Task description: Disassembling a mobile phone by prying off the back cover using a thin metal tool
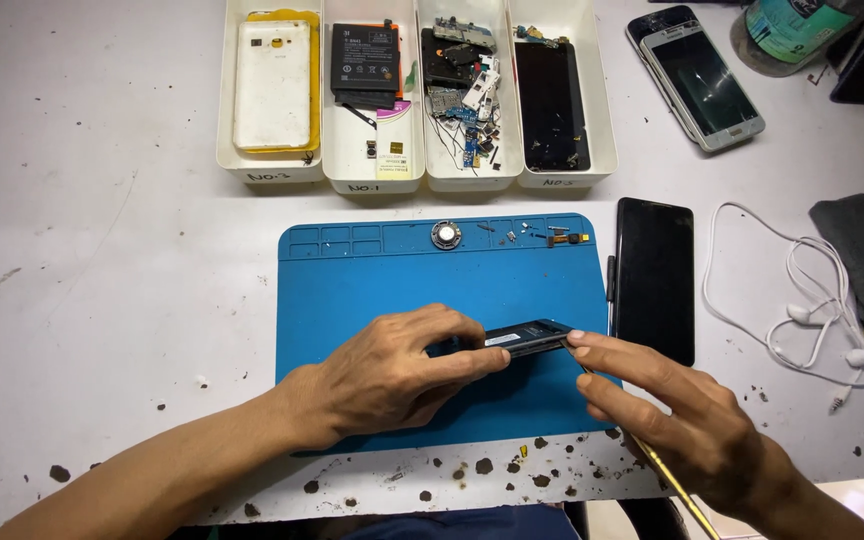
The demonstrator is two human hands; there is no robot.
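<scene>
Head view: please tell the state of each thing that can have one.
Phone: tilted on edge above the blue mat, held by both hands.
Left hand: gripping the phone.
Right hand: fingertip on phone, holding a thin tool.
Black phone: flat, screen dark.
Earphones: loose, unplugged.

A blue work mat (392, 270) lies mid-table. Beyond its far edge stand four white trays (417, 175) of phone parts. Just right of the mat lies a black phone (655, 275), then white earphones (802, 300). Far right beyond the mat lie two stacked phones (702, 80).
</scene>
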